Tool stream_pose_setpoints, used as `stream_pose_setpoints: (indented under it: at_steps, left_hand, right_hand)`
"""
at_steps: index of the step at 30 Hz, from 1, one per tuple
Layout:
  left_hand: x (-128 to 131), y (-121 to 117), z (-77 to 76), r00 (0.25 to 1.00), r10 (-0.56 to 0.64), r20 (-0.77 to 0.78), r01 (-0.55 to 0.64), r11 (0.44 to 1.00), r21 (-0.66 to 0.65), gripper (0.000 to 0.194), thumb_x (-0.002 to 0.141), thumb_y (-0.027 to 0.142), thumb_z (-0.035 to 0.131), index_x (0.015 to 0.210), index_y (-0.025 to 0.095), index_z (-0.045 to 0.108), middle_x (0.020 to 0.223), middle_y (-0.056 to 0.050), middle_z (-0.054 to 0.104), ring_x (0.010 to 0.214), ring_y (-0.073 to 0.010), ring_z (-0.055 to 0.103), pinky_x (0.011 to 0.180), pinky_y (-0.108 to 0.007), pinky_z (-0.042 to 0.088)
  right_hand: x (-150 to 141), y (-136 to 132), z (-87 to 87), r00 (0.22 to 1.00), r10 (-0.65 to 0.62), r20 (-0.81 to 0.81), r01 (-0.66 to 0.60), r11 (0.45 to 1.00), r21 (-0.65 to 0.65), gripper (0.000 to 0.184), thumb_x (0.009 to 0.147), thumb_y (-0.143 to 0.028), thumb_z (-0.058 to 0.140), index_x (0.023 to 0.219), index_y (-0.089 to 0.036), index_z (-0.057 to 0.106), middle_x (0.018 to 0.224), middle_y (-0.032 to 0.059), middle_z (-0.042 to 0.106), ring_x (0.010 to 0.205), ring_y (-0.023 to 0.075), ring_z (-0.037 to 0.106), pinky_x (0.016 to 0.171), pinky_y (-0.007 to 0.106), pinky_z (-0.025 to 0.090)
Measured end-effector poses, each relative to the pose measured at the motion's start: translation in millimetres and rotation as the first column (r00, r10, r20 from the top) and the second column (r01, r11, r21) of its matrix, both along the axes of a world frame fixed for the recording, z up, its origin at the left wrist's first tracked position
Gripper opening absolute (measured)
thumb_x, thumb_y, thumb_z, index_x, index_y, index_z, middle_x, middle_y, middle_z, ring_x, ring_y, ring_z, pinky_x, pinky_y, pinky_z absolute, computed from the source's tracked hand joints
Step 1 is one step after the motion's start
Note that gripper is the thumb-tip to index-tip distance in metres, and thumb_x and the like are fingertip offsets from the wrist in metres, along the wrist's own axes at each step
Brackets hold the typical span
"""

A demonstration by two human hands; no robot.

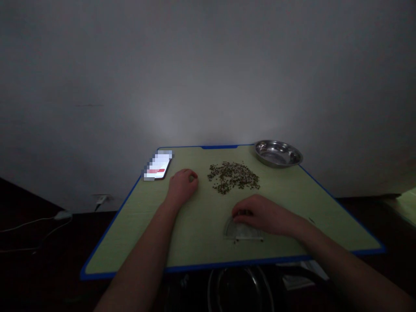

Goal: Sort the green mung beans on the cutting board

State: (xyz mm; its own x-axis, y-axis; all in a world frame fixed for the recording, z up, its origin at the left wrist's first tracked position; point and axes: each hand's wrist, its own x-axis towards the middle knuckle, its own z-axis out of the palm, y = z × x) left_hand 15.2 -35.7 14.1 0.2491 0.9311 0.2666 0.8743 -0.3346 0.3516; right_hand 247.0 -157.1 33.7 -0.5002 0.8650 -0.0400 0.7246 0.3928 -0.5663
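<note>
A heap of small dark green beans (233, 177) lies on a pale green table with a blue edge (136, 242). My left hand (181, 185) rests on the table left of the heap, fingers curled into a loose fist. My right hand (260, 213) lies nearer the front, fingers bent down over a few beans and over the top of a small clear plastic bag (242, 232). What the fingertips pinch is hidden.
A steel bowl (278, 153) stands at the table's far right corner. A phone (157, 167) with a lit screen lies at the far left corner. A grey wall rises behind. Cables and a plug (61, 215) lie on the dark floor at left.
</note>
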Motion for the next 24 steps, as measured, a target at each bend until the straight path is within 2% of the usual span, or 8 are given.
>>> stream_pose_setpoints:
  at_steps: [8,19,24]
  left_hand:
    - [0,1,-1.0,1.0,-0.007,-0.001,0.007,1.0,0.0,0.024,0.076,0.023,0.046,0.088,0.019,0.067,0.105,-0.008,0.066,0.103,-0.023,0.058,0.093,-0.037,0.044]
    - [1,0,-0.8,1.0,-0.001,0.003,0.001,1.0,-0.007,0.024,0.077,0.024,0.047,0.089,0.019,0.067,0.107,-0.008,0.066,0.104,-0.0236,0.057,0.094,-0.037,0.043]
    - [1,0,-0.4,1.0,0.002,0.005,-0.002,1.0,-0.013,0.024,0.076,0.023,0.047,0.09,0.018,0.067,0.107,-0.008,0.066,0.105,-0.0233,0.057,0.095,-0.037,0.042]
  right_hand:
    - [-2,-14,-0.7,0.995,0.097,-0.023,-0.097,0.995,-0.01,0.017,0.089,-0.026,0.056,0.089,-0.022,0.072,0.081,0.0011,0.072,0.072,0.0143,0.062,0.065,0.024,0.041]
    - [-4,-22,-0.3,0.993,0.107,-0.04,-0.11,0.991,-0.078,0.017,0.088,-0.028,0.057,0.093,-0.023,0.072,0.085,0.0014,0.073,0.075,0.0148,0.064,0.071,0.024,0.044]
    - [-3,-21,0.1,0.992,0.11,-0.062,-0.117,0.986,-0.118,0.017,0.087,-0.026,0.057,0.093,-0.021,0.073,0.084,0.0017,0.073,0.073,0.0137,0.063,0.068,0.023,0.044]
